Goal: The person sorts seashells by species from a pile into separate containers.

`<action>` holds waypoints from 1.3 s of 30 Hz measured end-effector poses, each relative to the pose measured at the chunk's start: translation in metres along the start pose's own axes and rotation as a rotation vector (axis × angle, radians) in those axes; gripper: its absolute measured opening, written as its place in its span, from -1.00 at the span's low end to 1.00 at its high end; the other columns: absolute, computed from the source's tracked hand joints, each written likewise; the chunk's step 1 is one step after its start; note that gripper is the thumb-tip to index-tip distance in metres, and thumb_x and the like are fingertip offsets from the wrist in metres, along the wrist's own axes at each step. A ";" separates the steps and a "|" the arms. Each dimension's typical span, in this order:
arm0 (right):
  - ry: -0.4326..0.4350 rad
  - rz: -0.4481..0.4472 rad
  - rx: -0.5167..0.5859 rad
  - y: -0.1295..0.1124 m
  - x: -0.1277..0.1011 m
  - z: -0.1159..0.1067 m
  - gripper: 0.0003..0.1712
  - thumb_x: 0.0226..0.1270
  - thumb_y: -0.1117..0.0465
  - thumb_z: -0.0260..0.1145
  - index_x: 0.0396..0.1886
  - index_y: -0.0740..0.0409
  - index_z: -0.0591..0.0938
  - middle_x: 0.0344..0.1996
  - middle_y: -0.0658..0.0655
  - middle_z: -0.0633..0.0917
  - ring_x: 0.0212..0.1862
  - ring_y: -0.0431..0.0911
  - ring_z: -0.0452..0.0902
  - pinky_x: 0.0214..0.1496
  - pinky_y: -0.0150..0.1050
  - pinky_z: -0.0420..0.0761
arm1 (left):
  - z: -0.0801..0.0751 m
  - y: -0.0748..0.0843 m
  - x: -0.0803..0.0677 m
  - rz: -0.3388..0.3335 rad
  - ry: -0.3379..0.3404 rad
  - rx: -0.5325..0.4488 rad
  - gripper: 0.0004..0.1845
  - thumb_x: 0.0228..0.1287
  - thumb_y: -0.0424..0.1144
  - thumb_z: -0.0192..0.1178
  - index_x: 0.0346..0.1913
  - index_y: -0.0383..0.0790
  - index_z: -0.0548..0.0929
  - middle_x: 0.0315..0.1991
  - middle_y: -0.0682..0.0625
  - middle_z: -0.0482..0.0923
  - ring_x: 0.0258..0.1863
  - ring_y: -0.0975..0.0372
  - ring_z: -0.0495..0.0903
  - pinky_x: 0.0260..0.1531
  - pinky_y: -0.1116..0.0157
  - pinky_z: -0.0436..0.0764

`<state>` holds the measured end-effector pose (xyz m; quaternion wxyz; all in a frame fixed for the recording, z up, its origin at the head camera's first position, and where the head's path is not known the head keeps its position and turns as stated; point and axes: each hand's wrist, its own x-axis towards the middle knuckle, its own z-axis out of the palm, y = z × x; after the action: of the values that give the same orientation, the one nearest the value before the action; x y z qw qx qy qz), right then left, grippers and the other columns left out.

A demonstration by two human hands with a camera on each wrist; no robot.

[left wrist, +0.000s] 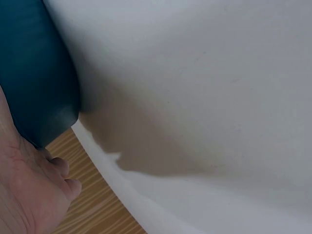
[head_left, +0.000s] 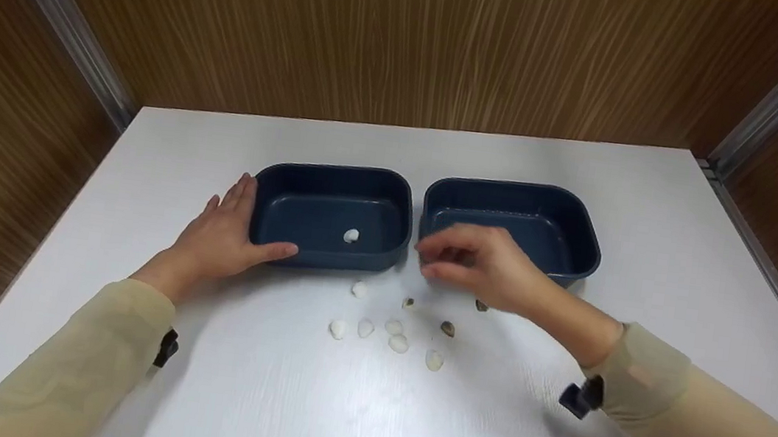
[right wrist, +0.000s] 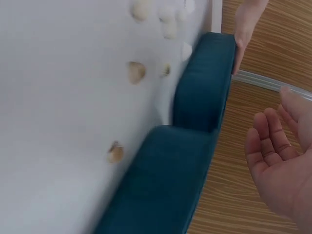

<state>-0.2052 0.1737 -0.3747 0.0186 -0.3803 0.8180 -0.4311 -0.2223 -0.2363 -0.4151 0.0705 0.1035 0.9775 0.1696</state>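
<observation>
My left hand (head_left: 219, 238) rests against the left end of the left dark blue container (head_left: 324, 259), fingers straight along its outside and thumb across the near wall. One white shell (head_left: 351, 235) lies inside that container. Over the near left corner of the right dark blue container (head_left: 579, 271) is my right hand (head_left: 483, 263), its fingers loosely bent. The right wrist view shows nothing held in that palm (right wrist: 282, 170). Several white shells, such as this one (head_left: 398, 343), lie on the table in front, with brown shells (head_left: 447, 328) near them.
The two containers stand side by side with a narrow gap between them on a white table (head_left: 248, 394). Wood-grain panels (head_left: 410, 43) rise behind and on both sides.
</observation>
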 end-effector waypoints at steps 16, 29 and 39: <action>-0.130 0.179 0.109 0.021 -0.071 0.018 -0.72 0.38 0.25 0.55 0.03 0.25 0.80 -0.22 0.06 0.83 -0.28 -0.18 0.68 -0.20 -0.37 0.67 | 0.001 0.000 0.001 -0.004 -0.006 0.006 0.49 0.22 0.68 0.05 0.67 -0.46 -0.37 0.72 -0.32 -0.40 0.71 -0.09 -0.31 0.62 -0.18 -0.25; -0.211 0.147 0.161 0.031 -0.090 0.037 -0.64 0.28 0.26 0.62 0.06 0.18 0.80 -0.28 0.06 0.78 -0.23 -0.21 0.62 -0.13 -0.41 0.64 | 0.001 -0.003 0.002 -0.012 -0.014 0.013 0.50 0.20 0.70 0.04 0.67 -0.43 -0.39 0.72 -0.29 -0.42 0.71 -0.09 -0.32 0.62 -0.17 -0.27; -0.251 0.101 0.115 0.034 -0.093 0.042 -0.50 0.28 0.23 0.62 0.21 0.13 0.74 -0.28 0.11 0.67 -0.27 -0.04 0.54 -0.19 -0.37 0.56 | 0.001 -0.002 0.002 -0.011 -0.015 0.021 0.50 0.21 0.70 0.03 0.67 -0.44 -0.39 0.72 -0.30 -0.43 0.71 -0.09 -0.33 0.62 -0.16 -0.27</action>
<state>-0.1445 0.2156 -0.4537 0.1641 -0.3877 0.8013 -0.4251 -0.2244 -0.2374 -0.4174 0.0779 0.1002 0.9793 0.1580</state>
